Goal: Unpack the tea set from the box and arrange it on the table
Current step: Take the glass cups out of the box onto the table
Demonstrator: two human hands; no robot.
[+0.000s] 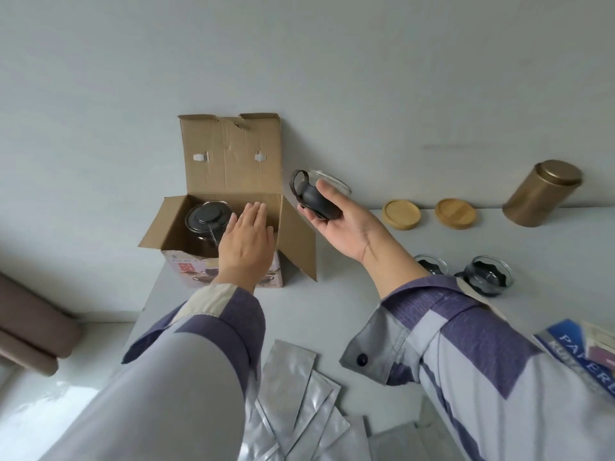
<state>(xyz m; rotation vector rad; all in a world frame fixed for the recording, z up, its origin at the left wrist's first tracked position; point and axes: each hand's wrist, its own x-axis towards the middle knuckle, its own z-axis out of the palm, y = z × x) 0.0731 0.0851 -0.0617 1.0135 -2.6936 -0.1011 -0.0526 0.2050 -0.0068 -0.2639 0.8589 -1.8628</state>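
An open cardboard box [229, 151] stands at the table's far left, flaps spread. Inside it sits a glass teapot [208, 219] with a dark lid. My left hand [248, 239] hovers flat over the box's opening, fingers together, holding nothing. My right hand [342, 217] is raised just right of the box and grips a glass cup with a dark holder [311, 191], tilted on its side. Two more glass cups with dark holders [486, 276] [431, 264] stand on the table by my right forearm.
Two round wooden coasters [401, 214] [456, 213] and a gold tin canister [542, 193] line the wall at the back right. Several silver foil pouches [293, 387] lie near the front edge. A blue packet [579, 357] lies at far right. A brown cushion [30, 327] is at left.
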